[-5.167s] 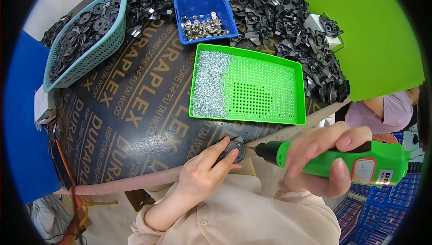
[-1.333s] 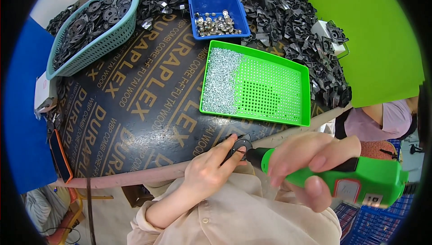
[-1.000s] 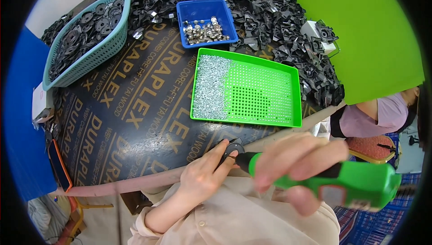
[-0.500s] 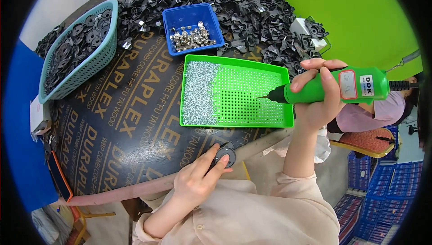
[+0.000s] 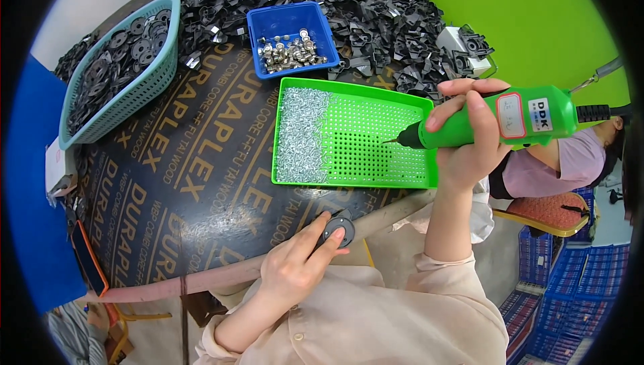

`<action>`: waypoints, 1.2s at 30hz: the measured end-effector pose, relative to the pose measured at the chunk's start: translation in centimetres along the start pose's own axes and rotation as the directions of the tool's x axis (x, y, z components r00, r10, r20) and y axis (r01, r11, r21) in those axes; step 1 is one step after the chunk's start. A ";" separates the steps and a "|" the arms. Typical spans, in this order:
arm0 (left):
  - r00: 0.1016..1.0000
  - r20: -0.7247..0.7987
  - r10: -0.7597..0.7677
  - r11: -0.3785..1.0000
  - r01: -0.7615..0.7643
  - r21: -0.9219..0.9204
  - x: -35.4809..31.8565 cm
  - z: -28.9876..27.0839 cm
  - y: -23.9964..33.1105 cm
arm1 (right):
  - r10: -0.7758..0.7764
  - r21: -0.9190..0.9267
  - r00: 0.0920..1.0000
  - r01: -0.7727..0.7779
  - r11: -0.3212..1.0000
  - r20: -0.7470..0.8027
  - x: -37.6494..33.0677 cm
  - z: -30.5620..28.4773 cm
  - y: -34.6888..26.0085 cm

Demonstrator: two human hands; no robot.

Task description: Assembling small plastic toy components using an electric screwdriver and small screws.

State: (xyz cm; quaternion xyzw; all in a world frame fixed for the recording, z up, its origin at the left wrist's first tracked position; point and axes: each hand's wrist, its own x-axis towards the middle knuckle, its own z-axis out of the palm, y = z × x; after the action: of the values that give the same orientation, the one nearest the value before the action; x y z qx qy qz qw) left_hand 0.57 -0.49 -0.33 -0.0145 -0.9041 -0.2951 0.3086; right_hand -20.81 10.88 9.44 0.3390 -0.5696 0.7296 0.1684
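Observation:
My left hand (image 5: pixel 298 261) grips a round black plastic part (image 5: pixel 339 232) by the table's near edge, the thumb pressed on its face. A few small dots show on that disc. In my right hand (image 5: pixel 473 123) is a green electric screwdriver (image 5: pixel 530 118), held level with its thin bit pointing left. The bit's tip is over the perforated half of a green tray (image 5: pixel 376 184). Silver screws (image 5: pixel 302 137) fill the tray's left part. Whether a screw sits on the bit is too small to tell.
A blue bin (image 5: pixel 292 23) of small metal parts stands behind the tray. Further back lies a heap of black plastic pieces (image 5: pixel 362 3). A teal basket (image 5: pixel 171 43) of black discs is at left, a phone-like orange-edged object (image 5: pixel 90 257) below it. Another person (image 5: pixel 577 160) sits at right.
The screwdriver has shifted slightly up and left in my right hand. My left hand keeps its hold on the disc, nearly unmoved. The whole view has shifted a little.

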 end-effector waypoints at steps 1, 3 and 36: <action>1.000 -0.004 0.001 1.000 -0.001 0.002 0.0 0.0 0.0 | 0.000 0.003 1.000 0.000 1.000 -0.014 0.1 0.2 -0.5; 1.000 -0.008 0.002 1.000 -0.002 0.004 -0.2 0.1 -0.2 | 0.006 0.007 1.000 -0.006 1.000 -0.027 0.1 0.2 -1.5; 1.000 0.006 0.002 1.000 -0.002 0.026 0.0 -0.1 0.0 | 0.168 0.318 0.867 -0.343 0.884 0.469 -6.4 -0.7 -8.8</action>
State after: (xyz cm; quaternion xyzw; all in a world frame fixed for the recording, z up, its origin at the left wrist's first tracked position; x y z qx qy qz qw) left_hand 0.66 -0.55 -0.31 -0.0122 -0.9087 -0.2831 0.3066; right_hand -10.85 15.05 11.29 0.4371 -0.4755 0.7519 -0.1320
